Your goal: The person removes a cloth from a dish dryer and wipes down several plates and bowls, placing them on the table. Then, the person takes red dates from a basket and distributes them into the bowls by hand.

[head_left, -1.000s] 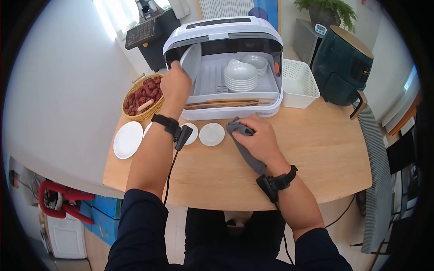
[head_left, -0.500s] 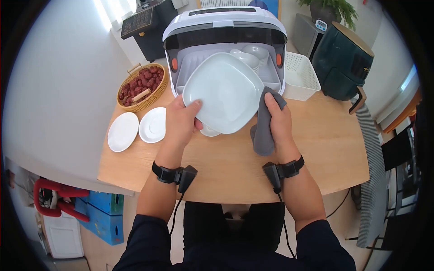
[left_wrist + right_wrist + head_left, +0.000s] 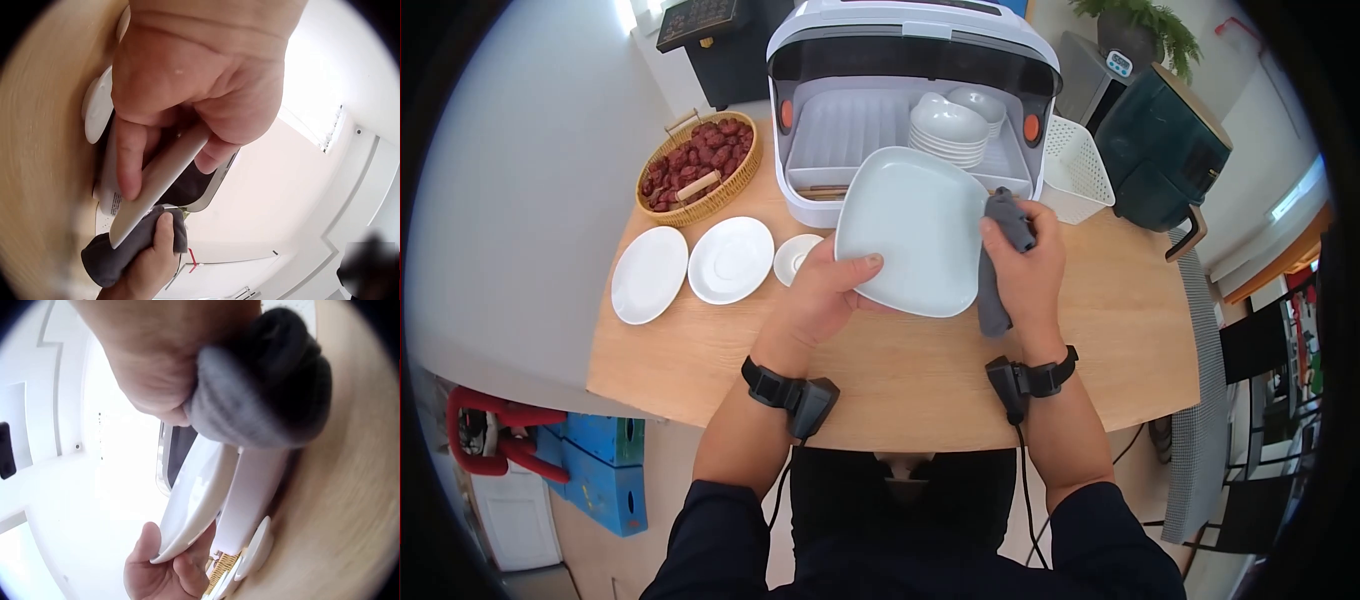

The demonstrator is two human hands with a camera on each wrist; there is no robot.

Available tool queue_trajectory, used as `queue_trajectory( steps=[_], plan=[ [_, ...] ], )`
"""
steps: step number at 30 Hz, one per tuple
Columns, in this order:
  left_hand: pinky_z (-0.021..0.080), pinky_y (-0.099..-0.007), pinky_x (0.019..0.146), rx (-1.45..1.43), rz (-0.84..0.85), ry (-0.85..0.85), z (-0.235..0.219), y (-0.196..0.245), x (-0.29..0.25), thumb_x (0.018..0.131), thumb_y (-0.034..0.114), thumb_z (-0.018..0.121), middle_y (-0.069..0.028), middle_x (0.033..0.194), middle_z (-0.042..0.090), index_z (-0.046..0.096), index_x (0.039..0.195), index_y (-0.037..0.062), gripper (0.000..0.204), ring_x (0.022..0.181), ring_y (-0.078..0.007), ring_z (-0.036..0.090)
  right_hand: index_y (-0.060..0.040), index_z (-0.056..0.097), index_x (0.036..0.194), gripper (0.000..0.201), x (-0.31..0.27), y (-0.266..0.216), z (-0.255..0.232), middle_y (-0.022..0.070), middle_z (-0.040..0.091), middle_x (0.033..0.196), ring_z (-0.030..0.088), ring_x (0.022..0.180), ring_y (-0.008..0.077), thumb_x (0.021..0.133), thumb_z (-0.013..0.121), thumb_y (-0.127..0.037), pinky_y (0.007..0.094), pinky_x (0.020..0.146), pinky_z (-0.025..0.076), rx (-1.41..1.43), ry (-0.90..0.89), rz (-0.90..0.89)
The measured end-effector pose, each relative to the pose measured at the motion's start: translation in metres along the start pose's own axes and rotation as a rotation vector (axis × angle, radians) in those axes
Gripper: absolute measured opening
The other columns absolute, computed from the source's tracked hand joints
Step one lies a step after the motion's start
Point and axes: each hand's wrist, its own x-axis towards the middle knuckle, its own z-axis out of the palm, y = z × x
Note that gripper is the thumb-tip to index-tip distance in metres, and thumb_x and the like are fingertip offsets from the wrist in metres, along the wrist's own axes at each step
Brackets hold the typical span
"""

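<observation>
In the head view a white square plate (image 3: pixel 915 230) is held up over the table, tilted toward me. My left hand (image 3: pixel 815 300) grips its lower left edge, thumb on the face and fingers underneath. My right hand (image 3: pixel 1032 265) holds a grey cloth (image 3: pixel 997 295) at the plate's right edge. The left wrist view has the plate (image 3: pixel 159 181) edge-on between thumb and fingers, with the bunched cloth (image 3: pixel 112 256) at its far end. In the right wrist view the cloth (image 3: pixel 256 400) is blurred and covers part of the plate's rim.
Behind the plate stands a white dish cabinet (image 3: pixel 820 212), lid raised, with stacked bowls (image 3: pixel 948 125) and chopsticks (image 3: pixel 825 190). White saucers (image 3: pixel 731 260) lie at the left, below a basket of dried red fruit (image 3: pixel 645 190). A white plastic basket (image 3: pixel 1080 165) and green air fryer (image 3: pixel 1160 140) stand right.
My left hand has taken the plate out of the cabinet's left side and brought it in front of me. The right hand has raised the cloth from the table to the plate's right edge.
</observation>
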Motion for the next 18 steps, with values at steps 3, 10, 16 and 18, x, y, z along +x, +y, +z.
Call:
queue_trajectory(
  steps=[3, 10, 16, 18],
  plan=[
    [0.068, -0.0425, 0.078, 0.011, 0.037, 0.037, 0.008, -0.007, 0.0, 0.101, 0.03, 0.066, -0.0158, 0.126, 0.068, 0.049, 0.143, -0.005, 0.057, 0.107, -0.0272, 0.073, -0.0055, 0.07, 0.104, 0.029, -0.004, -0.006, -0.003, 0.0072, 0.067, 0.112, 0.066, 0.097, 0.0259, 0.078, 0.081, -0.012, 0.0345, 0.08, 0.055, -0.273, -0.117, -0.349],
    [0.067, -0.041, 0.077, 0.049, 0.152, 0.127, 0.007, -0.003, -0.001, 0.107, 0.038, 0.056, -0.012, 0.124, 0.069, 0.048, 0.146, 0.0001, 0.054, 0.104, -0.0226, 0.073, -0.0078, 0.075, 0.095, 0.025, -0.014, -0.011, 0.002, 0.0032, 0.067, 0.107, 0.066, 0.098, 0.0251, 0.071, 0.079, -0.007, 0.0372, 0.077, 0.056, -0.399, -0.262, -0.422],
    [0.064, -0.0319, 0.072, 0.212, 0.047, 0.017, 0.014, -0.021, -0.001, 0.104, 0.056, 0.056, -0.0086, 0.115, 0.071, 0.054, 0.141, 0.0008, 0.066, 0.098, -0.0165, 0.073, -0.0079, 0.076, 0.098, 0.029, -0.007, -0.007, -0.003, 0.0033, 0.068, 0.106, 0.066, 0.098, 0.0254, 0.069, 0.079, -0.004, 0.0374, 0.077, 0.056, -0.521, 0.03, -0.374],
    [0.063, -0.0299, 0.072, 0.254, 0.027, -0.031, 0.015, -0.028, 0.001, 0.102, 0.061, 0.056, -0.0078, 0.114, 0.071, 0.055, 0.14, 0.0006, 0.071, 0.098, -0.0149, 0.072, -0.008, 0.076, 0.099, 0.031, -0.008, -0.011, -0.002, 0.0036, 0.068, 0.106, 0.066, 0.098, 0.0257, 0.069, 0.079, -0.003, 0.0376, 0.078, 0.056, -0.489, 0.058, -0.422]
  ],
)
